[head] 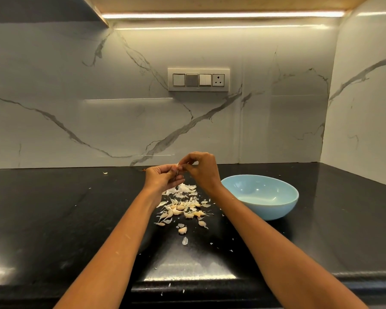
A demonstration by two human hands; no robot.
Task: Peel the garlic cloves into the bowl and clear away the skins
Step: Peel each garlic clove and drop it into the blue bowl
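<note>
Both hands are raised above the black counter (54, 219), close together. My left hand (162, 177) grips a garlic clove (177, 165), mostly hidden by the fingers. My right hand (201, 167) pinches the clove's tip or skin from the right. Below the hands lies a pile of several garlic cloves (183, 209) mixed with papery skins (183, 189). One loose clove (183, 229) sits nearer to me. A light blue bowl (276, 210) stands to the right of the pile; the part of its inside that I see holds nothing.
A marble wall with a switch panel (198, 79) rises behind the counter, and another wall closes the right side. Small skin flakes are scattered toward the counter's front edge (187, 279). A stray skin piece (105, 173) lies at the back left.
</note>
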